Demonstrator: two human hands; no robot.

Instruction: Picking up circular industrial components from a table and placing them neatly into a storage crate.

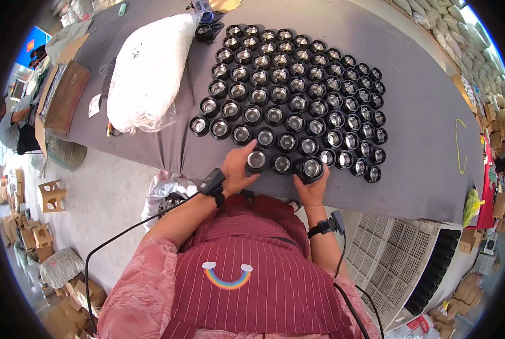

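Many round black cup-like pieces with shiny silvery insides stand in slanting rows on the grey-covered table. At the near edge of this group, my left hand curls around the left side of one black piece, which sits at the row's end. My right hand grips another black piece from its near side, with thumb and fingers on its wall. That piece looks slightly larger and nearer to me than its neighbours. Between my hands stands a further black piece, touched by neither.
A full white plastic sack lies on the table to the left, beside an open cardboard box. Pale plastic crates stand below the table's near right edge. A yellow strap lies at the right. Cables run from both wrists.
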